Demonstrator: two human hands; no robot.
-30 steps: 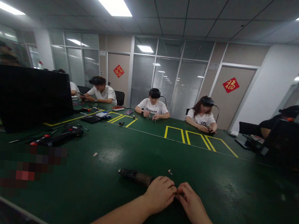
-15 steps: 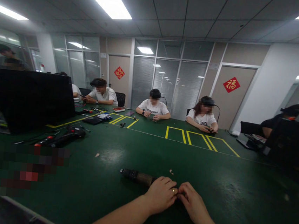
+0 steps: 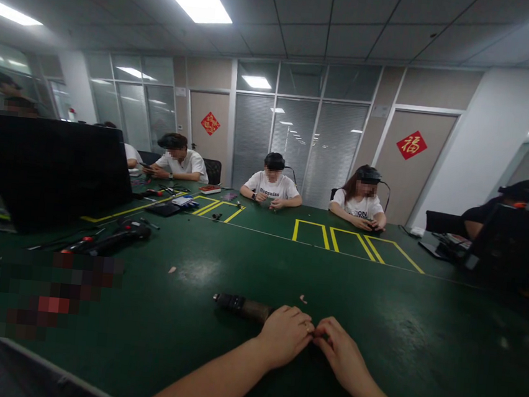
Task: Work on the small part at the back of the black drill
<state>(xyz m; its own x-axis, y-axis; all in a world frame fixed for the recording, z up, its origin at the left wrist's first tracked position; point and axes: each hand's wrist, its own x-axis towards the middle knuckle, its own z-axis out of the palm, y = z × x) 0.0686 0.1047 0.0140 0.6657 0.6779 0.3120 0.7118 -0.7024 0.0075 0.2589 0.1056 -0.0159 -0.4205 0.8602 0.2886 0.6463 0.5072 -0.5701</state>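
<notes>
On the green table (image 3: 375, 309), left hand (image 3: 285, 335) and right hand (image 3: 342, 354) meet, fingers curled together; grip contents cannot be told. Dark cylindrical tool (image 3: 241, 305) lies beside the left hand.

Both hands rest on a green table (image 3: 221, 263). The left hand (image 3: 285, 336) lies curled over the near end of a dark cylindrical tool (image 3: 241, 306), which extends to the left on the surface. The right hand (image 3: 340, 354) sits just beside it, fingertips meeting those of the left; whatever they pinch is hidden. A small scrap (image 3: 302, 299) lies just beyond the hands. Across the table, seated people (image 3: 271, 190) work near yellow floor-tape outlines (image 3: 330, 239). A black monitor (image 3: 49, 168) stands at left
</notes>
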